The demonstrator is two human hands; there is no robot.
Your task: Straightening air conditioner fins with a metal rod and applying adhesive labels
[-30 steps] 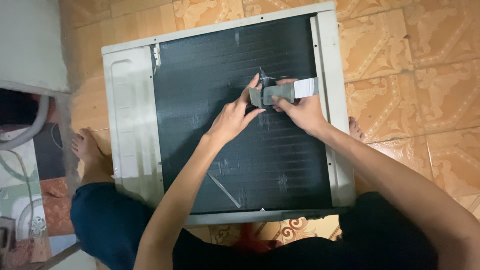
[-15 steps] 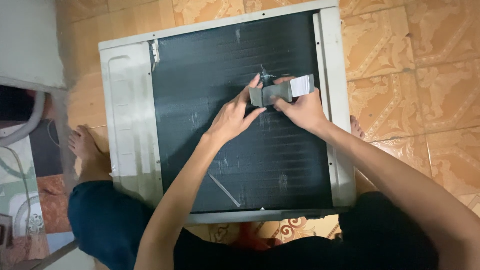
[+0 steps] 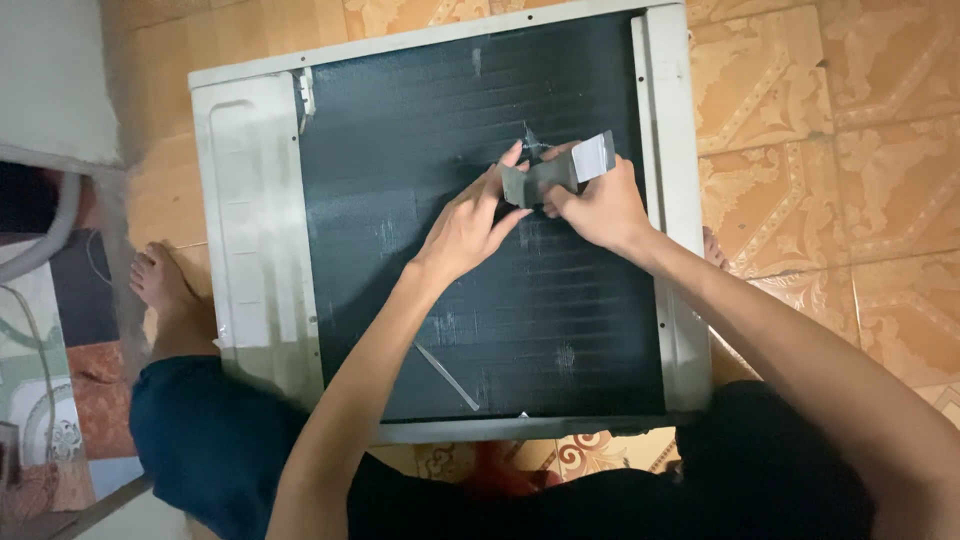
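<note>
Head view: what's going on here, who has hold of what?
A person sits on a tiled floor with a white air-conditioner unit lying flat between their legs, its dark finned panel facing up. Both hands meet over the panel's upper right part: the right hand grips a small grey comb-like tool pressed against the fins, and the left hand has its fingertips on the tool's other end. A bare foot rests beside the unit's left edge.

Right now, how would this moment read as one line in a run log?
left hand: fingertips on grey comb tool | right hand: gripping grey comb tool | tool: on dark fin coil | unit: white casing, flat on tiled floor
</note>
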